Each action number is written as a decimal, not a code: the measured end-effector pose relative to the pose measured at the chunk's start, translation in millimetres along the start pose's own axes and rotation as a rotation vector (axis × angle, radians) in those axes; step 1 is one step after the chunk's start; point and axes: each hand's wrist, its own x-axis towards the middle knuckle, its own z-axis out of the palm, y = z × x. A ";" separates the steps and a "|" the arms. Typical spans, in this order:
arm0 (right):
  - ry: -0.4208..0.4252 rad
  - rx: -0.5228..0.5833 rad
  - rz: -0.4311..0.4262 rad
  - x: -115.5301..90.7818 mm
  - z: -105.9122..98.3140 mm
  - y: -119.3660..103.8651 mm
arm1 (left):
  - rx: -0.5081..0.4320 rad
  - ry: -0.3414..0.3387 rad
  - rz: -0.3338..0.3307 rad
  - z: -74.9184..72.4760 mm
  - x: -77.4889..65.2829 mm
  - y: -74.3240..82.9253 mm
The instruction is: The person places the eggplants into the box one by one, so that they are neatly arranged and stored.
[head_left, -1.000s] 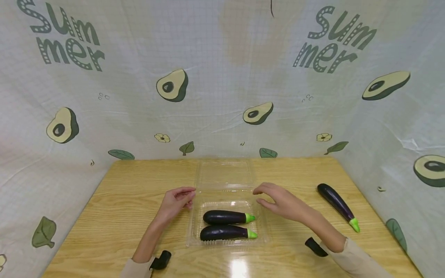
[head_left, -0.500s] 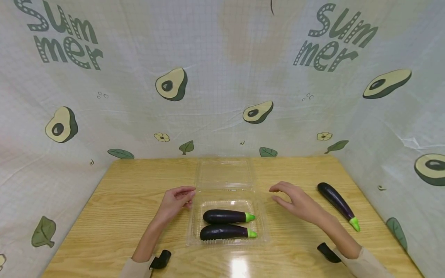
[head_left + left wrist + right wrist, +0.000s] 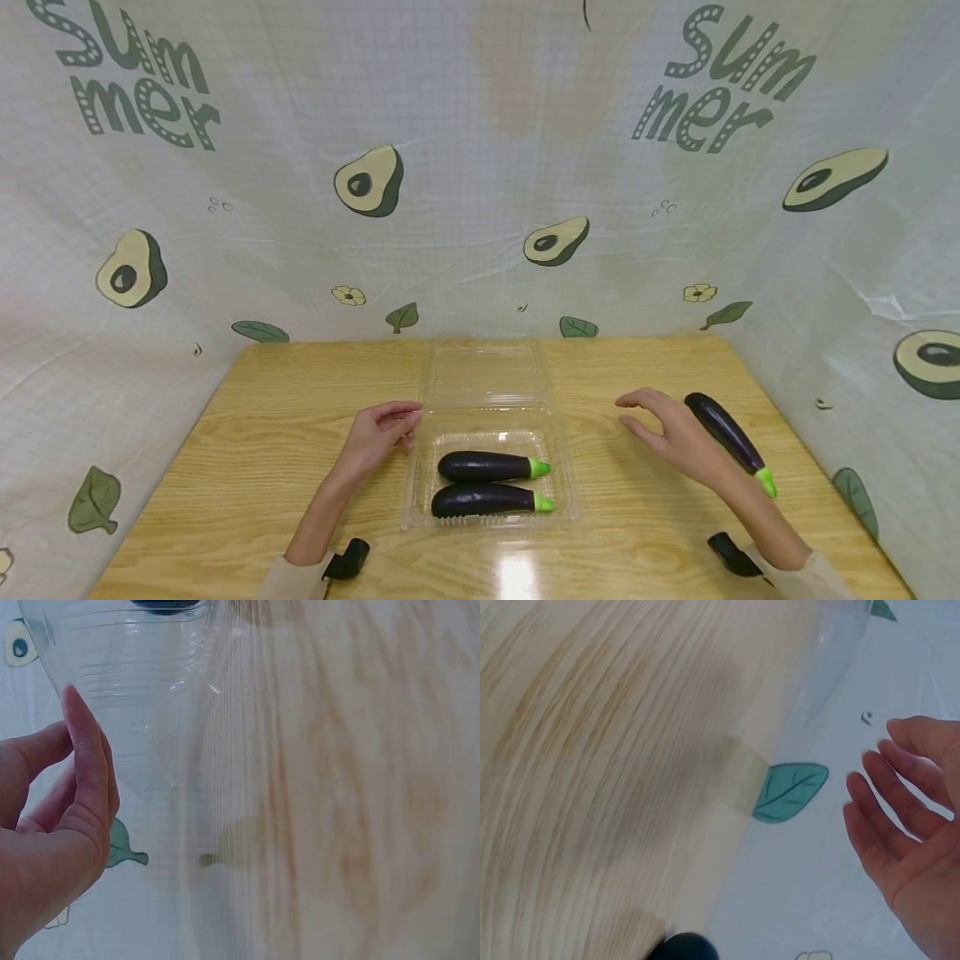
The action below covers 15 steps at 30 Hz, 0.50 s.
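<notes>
In the head view, my left hand (image 3: 378,432) is at the left rim of a clear plastic clamshell container (image 3: 412,500). Its fingertips overlap the plastic wall in the left wrist view; firm contact is hard to judge. Inside the container lie two dark eggplants with green stems, a rear eggplant (image 3: 483,467) and a front eggplant (image 3: 483,500), side by side. To the right, my right hand (image 3: 671,433) hovers with fingers gently bent and apart, holding nothing. Just beyond it a third eggplant (image 3: 723,429) lies slantwise on the table, partly covered by the forearm.
The container's lid (image 3: 486,375) is folded back toward the rear. Under everything is a wood-grain table (image 3: 300,375). A pale printed cloth (image 3: 465,167) hangs behind and along both sides. Black wrist straps (image 3: 348,560) sit on both forearms.
My right hand has moved right, away from the container and over toward the loose eggplant. My left hand and the two eggplants in the container stay where they were.
</notes>
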 end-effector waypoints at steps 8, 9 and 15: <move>0.056 -0.051 0.065 -16.5 -10.0 14.4 | -0.002 0.009 0.004 0.4 -0.8 0.9; 0.065 -0.056 0.072 -18.4 -10.8 16.8 | -0.002 0.009 0.005 0.4 -1.0 1.3; 0.100 -0.054 0.120 -28.9 -17.3 28.6 | 0.000 0.007 0.014 0.2 -1.1 1.8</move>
